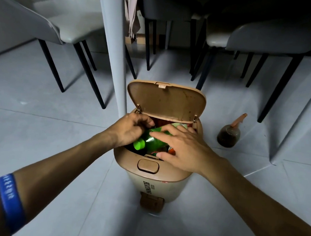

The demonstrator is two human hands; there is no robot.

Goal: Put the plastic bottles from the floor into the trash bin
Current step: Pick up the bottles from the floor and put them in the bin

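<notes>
Fingers of both hands rest on the green bottle (154,140): left hand (130,132) curled on its neck end, right hand (182,148) spread flat over its body. Bin (158,181) looks full; the bottle lies across the mouth. Lid (167,102) may jam. Brown bottle (228,137) remains on the floor at 3 o'clock.

Both bare arms stretched forward and inward, the left hand (130,130) curled with knuckles up, the right hand (183,150) flatter, fingers spread and thumb out, a blue band round the left forearm.
</notes>
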